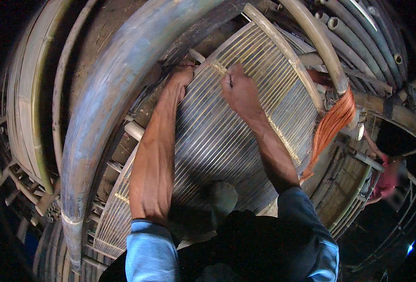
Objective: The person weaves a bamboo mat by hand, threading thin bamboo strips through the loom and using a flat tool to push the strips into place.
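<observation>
A long panel of thin parallel bamboo slats (208, 113) lies slanting in front of me, with pale woven bindings crossing it. At the panel's far left edge, my left hand (181, 77) is closed, its fingers curled in and partly hidden; what they grip I cannot make out. My right hand (240, 89) makes a fist just above the slats, beside a pale cross binding (219, 67). Anything pinched in that fist is too small to tell. Over the panel's right end hangs a bundle of orange strands (332, 127), away from both hands.
A thick bamboo pole (93, 127) curves along the panel's left side. Split bamboo strips (29, 94) stand at far left. Stacked bamboo poles (353, 42) lie at the back right. Another person in a red top (387, 178) is at the right, near a bamboo bench (342, 188).
</observation>
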### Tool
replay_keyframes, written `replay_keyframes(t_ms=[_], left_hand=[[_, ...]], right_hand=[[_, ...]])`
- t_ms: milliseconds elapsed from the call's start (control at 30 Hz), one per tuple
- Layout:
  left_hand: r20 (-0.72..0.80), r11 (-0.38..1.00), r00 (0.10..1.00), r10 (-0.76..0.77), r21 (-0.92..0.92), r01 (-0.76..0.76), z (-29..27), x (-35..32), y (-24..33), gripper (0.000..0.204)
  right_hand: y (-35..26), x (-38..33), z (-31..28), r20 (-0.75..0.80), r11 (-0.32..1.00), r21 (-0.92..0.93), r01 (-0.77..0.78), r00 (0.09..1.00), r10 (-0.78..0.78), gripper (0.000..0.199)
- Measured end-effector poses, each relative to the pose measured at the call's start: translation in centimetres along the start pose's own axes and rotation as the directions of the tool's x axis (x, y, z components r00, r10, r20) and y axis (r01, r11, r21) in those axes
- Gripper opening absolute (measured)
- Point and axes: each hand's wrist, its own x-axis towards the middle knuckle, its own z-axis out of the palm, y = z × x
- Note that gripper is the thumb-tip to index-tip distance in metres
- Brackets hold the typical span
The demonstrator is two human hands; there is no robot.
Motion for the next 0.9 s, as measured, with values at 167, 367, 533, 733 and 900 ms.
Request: replay_keyframes(t_ms=[167, 367, 533, 733, 900], left_hand=[[0.117, 0.972, 0.991, 0.059, -0.234, -0.031, -0.4, 1.5, -1.7, 0.023], [0.186, 0.983, 0.982, -0.046, -0.166, 0.078, 0.7, -1.5, 2.6, 0.03], [0.116, 0.988, 0.982, -0.151, -0.013, 0.153, -1.0, 0.0, 1.1, 0.042], [0.234, 0.987, 0.959, -0.158, 0.036, 0.154, -1.6, 1.4, 0.7, 0.045], [0.295, 0.986, 0.946, -0.132, 0.139, 0.094, -1.3, 1.5, 0.8, 0.039]], right_hand=[[-0.6, -1.7, -1.0, -0.035, 0.981, 0.191, 0.039, 0.999, -0.033, 0.028], [2.5, -3.1, -0.4, -0.063, 0.923, 0.383, 0.037, 0.998, -0.014, 0.033], [0.2, -4.6, 0.2, -0.072, 0.86, 0.489, 0.149, 0.989, -0.131, 0.035], [1.1, -2.9, -0.9, -0.077, 0.866, 0.489, 0.103, 0.994, -0.075, 0.037], [0.7, -2.4, -1.7, -0.067, 0.832, 0.539, 0.129, 0.992, -0.11, 0.04]])
